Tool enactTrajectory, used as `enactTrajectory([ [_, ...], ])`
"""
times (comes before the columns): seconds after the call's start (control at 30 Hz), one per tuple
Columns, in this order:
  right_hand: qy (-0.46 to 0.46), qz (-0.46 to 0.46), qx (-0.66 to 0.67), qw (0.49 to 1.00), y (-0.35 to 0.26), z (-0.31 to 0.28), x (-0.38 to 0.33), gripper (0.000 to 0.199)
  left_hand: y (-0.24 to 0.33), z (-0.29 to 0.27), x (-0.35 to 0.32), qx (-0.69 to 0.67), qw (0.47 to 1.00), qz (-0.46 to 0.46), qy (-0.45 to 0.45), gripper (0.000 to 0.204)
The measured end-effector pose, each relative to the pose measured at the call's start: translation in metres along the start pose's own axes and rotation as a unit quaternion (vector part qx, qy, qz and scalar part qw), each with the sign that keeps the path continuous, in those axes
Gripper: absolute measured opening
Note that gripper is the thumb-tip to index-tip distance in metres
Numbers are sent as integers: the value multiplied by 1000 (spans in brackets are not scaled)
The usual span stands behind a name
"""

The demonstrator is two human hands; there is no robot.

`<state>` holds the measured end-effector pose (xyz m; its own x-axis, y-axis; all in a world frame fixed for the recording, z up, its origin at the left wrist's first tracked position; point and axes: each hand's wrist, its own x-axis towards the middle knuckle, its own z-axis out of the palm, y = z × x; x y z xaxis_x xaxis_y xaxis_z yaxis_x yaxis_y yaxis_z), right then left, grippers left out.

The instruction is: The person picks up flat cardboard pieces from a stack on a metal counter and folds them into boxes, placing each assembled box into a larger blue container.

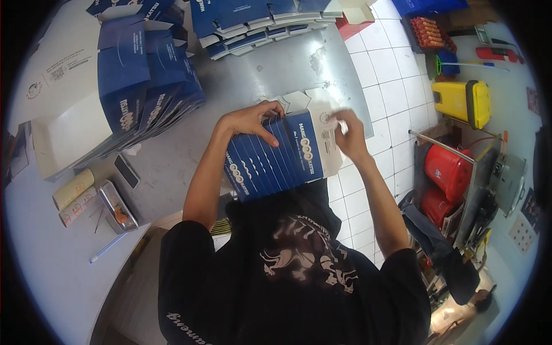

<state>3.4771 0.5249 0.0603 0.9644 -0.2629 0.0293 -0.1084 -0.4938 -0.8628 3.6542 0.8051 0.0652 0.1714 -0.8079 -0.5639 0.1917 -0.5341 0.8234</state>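
Note:
A blue cardboard food box (270,164) with white lettering and pale inner flaps is held tilted against my front, at the near edge of the metal table. My left hand (256,123) grips its far left part, the thumb lying on the blue face and the fingers bent over the top edge. At the box's right side a pale flap (326,138) sticks out. My right hand (349,133) is closed at that flap's outer edge, its fingertips slightly blurred.
Stacks of folded blue boxes (247,26) lie at the table's far side, with more blue boxes (123,80) at left. A phone (127,171), a metal tray (117,205), a paper roll (73,188) and a pen (108,248) lie at left. Right: yellow bin (462,102), red buckets (447,172).

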Motion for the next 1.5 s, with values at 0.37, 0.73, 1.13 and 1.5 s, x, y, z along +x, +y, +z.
enactTrajectory([
  [0.37, -185, -30, 81, 979, -24, 54, 41, 25, 6, -22, 4, -15, 996, -35, -82, 74],
  [0.73, -306, -112, -9, 945, -48, 61, 48, 27, -26, -29, 12, 3, 991, 38, -125, 74],
  [1.13, -9, -35, 122, 992, 0, 154, -12, 59, -23, -9, -23, -139, 990, -18, -21, 95],
  [1.5, -173, 88, 266, 944, 1, 165, 10, 40, -30, 1, -40, -178, 982, 8, 67, 87],
])
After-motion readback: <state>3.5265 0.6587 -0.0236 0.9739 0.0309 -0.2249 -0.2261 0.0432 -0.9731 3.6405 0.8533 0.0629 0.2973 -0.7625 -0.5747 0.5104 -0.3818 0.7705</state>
